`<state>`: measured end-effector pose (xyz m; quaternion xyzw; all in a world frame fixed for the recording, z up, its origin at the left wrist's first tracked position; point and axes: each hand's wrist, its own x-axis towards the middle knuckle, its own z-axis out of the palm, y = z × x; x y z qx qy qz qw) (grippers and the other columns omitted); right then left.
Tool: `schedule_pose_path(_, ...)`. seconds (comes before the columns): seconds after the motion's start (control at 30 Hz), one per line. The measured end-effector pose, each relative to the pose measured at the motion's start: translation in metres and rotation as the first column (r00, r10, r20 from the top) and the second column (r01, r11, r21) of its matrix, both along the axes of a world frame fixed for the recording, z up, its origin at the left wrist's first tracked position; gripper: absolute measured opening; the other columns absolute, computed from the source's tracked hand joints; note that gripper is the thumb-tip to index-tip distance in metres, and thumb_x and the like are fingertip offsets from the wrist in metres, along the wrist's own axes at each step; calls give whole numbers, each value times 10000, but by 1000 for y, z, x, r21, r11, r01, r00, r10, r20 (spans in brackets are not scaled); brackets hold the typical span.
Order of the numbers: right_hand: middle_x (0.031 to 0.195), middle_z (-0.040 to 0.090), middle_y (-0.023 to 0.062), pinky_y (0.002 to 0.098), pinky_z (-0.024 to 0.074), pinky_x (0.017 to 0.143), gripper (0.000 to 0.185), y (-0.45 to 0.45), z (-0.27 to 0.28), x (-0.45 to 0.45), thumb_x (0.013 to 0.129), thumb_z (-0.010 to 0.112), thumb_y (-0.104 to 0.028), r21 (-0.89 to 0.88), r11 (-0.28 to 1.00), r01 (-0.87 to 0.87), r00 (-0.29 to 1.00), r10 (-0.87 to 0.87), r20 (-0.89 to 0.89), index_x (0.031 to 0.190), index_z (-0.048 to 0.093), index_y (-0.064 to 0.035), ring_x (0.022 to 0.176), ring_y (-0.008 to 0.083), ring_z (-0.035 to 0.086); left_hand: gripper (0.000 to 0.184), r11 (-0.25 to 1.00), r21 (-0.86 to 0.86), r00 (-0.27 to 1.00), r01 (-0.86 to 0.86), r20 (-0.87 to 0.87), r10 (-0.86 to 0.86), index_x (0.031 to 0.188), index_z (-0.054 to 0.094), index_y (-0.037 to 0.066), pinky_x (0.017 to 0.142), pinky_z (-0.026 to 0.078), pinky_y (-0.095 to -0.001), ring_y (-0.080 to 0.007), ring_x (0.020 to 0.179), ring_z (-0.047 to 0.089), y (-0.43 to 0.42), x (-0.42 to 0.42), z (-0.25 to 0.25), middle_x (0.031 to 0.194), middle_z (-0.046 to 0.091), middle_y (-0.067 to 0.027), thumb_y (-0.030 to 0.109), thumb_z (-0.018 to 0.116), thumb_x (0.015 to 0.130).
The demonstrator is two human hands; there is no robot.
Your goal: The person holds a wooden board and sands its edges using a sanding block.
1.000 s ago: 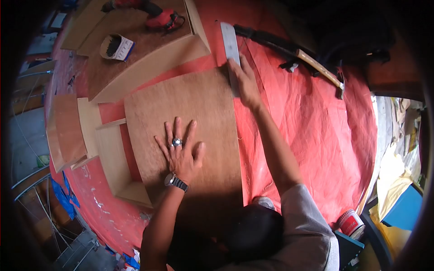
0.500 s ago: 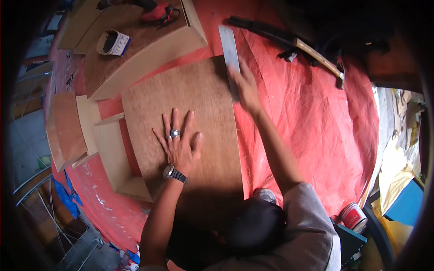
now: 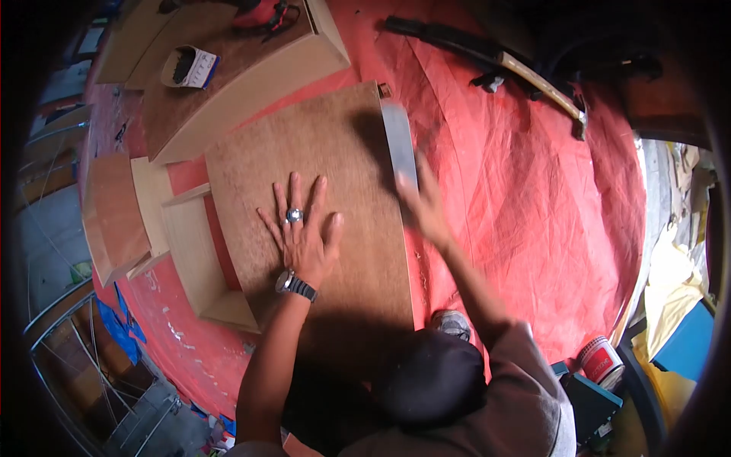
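Observation:
A brown plywood panel [image 3: 358,259] lies on the red sheet in front of me. Flat on its face rests my left hand [image 3: 306,242], fingers spread, with a ring and a wristwatch on it. My right hand [image 3: 423,204], somewhat blurred, grips a long flat grey sanding block [image 3: 399,145] at the panel's right edge. The block runs lengthwise along that edge, its far end beyond my fingers. Its underside is hidden.
A wooden box [image 3: 251,103] stands beyond the panel, bearing a small container of screws [image 3: 190,68] and a red power tool [image 3: 263,17]. Drawer-like frames [image 3: 199,255] lie to the left. A hammer [image 3: 542,85] is at the upper right, a paint can [image 3: 600,361] at the lower right.
My right hand has drawn the sanding block toward me along the panel's right edge. The left hand keeps its place on the panel.

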<state>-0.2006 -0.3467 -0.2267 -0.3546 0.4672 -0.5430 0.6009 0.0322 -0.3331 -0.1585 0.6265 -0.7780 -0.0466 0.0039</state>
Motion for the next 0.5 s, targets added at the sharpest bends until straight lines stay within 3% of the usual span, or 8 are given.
schedule_pose_path(0.1, 1546, 512, 161, 353, 341, 1203, 769, -107, -3, -6, 1044, 651, -383, -164, 986, 7, 1000, -7, 3, 1594, 355, 66, 1431, 228, 457, 677, 1000, -3, 1000, -6, -6, 6, 1642, 403, 278, 1221, -7, -748, -440, 1613, 124, 0, 0, -1, 1761, 200, -118, 486, 561, 1017)
schedule_pose_path(0.2, 1505, 532, 162, 338, 354, 1193, 785, -115, 6, -6, 1029, 674, -395, -191, 981, -5, 995, 24, 99, 1584, 368, 68, 1406, 220, 480, 680, 1000, -15, 1000, 0, 18, 0, 1641, 404, 277, 1221, 2, -749, -440, 1612, 132, 1, 0, -3, 1761, 200, -113, 483, 567, 1014)
schedule_pose_path(0.27, 1521, 509, 176, 358, 346, 1205, 808, -50, -3, -4, 1034, 665, -405, -94, 996, -6, 999, 2, -45, 1598, 331, 67, 1418, 242, 475, 687, 1000, -16, 1000, 4, 14, -4, 1639, 407, 277, 1219, 15, -755, -445, 1610, 137, 2, 0, -6, 1759, 206, -115, 486, 575, 1007)
schedule_pose_path(0.33, 1583, 447, 203, 405, 314, 1231, 849, 59, 5, -1, 1037, 652, -415, 98, 992, -77, 997, 79, -17, 1623, 267, 64, 1477, 283, 418, 689, 1000, -17, 1000, 1, 17, -1, 1639, 408, 276, 1218, 19, -757, -447, 1609, 137, -1, 1, -5, 1757, 210, -117, 486, 577, 1005)
schedule_pose_path(0.4, 1618, 403, 212, 435, 287, 1246, 868, 137, 12, -4, 1043, 641, -416, 137, 980, -146, 989, 146, 5, 1637, 223, 59, 1517, 306, 367, 688, 1000, -29, 1000, 1, 9, -1, 1639, 408, 275, 1216, 19, -759, -450, 1608, 139, -2, 1, -8, 1756, 213, -118, 480, 577, 1004)
schedule_pose_path(0.5, 1620, 396, 215, 437, 284, 1248, 888, 122, 6, -3, 1032, 653, -438, 224, 964, -142, 990, 142, 18, 1633, 234, 63, 1529, 303, 349, 689, 1000, -18, 1000, 4, 8, -4, 1640, 406, 274, 1214, 19, -762, -450, 1608, 140, 3, 3, -6, 1755, 214, -121, 477, 576, 1004)
